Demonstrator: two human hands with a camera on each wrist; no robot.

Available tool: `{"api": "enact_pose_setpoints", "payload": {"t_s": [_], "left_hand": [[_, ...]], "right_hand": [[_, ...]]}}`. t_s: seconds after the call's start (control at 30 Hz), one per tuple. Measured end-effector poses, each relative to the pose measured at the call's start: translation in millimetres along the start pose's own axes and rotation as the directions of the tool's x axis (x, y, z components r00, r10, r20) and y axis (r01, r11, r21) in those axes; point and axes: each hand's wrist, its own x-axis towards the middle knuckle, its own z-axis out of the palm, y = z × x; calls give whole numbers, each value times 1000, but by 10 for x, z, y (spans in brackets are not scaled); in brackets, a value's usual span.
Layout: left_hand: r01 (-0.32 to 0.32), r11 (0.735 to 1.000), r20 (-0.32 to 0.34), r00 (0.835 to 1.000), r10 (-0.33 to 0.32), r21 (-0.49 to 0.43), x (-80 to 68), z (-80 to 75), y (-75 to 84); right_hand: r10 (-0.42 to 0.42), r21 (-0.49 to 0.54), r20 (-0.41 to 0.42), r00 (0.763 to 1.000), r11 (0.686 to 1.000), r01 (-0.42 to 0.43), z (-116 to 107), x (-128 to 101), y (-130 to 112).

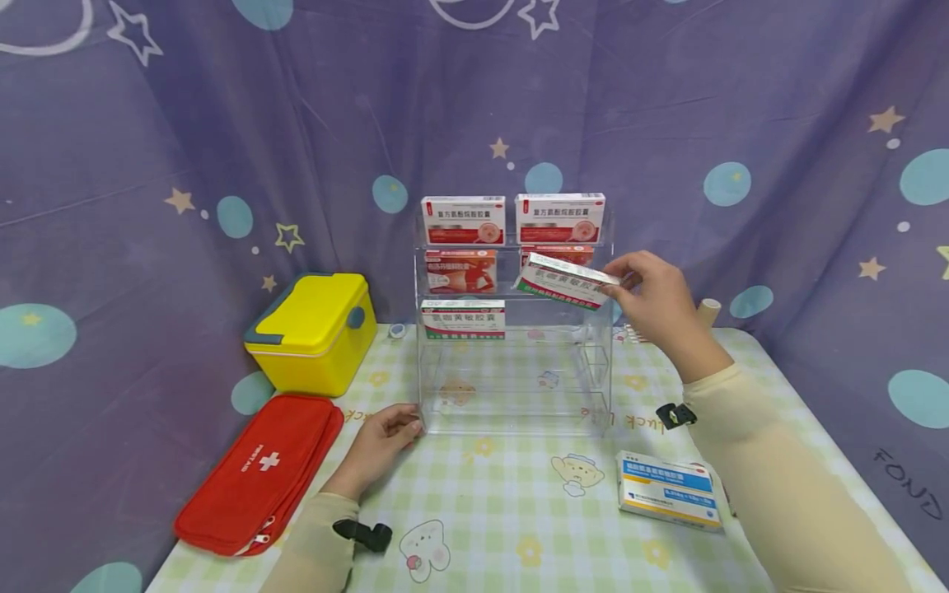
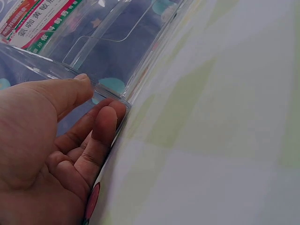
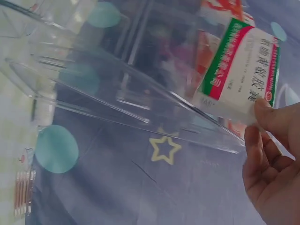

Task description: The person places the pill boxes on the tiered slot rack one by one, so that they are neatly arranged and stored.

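Note:
In the head view, my right hand (image 1: 652, 296) pinches a white, green and red medicine box (image 1: 567, 282) by its right end. The box is tilted in front of the right side of a clear tiered display rack (image 1: 519, 428), partly covering an orange-red medicine box (image 1: 556, 254). The right wrist view shows thumb and fingertips on the end of the held box (image 3: 241, 70). My left hand (image 1: 378, 449) grips the rack's lower left corner, thumb and curled fingers at the clear edge in the left wrist view. A matching white-green box (image 1: 463, 321) stands on the third tier, left side.
Two white-red boxes (image 1: 465, 221) fill the top tier, above another orange-red box (image 1: 461, 272). A blue-white medicine box (image 1: 667, 490) lies at the right front. On the left are a yellow case (image 1: 315, 329) and a red first-aid pouch (image 1: 259, 478). Purple curtain (image 1: 460, 99) hangs behind.

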Motion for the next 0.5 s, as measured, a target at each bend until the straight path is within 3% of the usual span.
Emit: {"api": "enact_pose_setpoints", "payload": {"t_s": [0.3, 0.5], "left_hand": [[-4, 1000, -15, 1000, 5, 8, 18, 7, -31], [4, 1000, -15, 1000, -4, 3, 17, 7, -25]], "right_hand": [[1, -171, 150, 989, 985, 25, 210, -32, 25], [-1, -209, 156, 988, 977, 34, 296, -76, 47]]}}
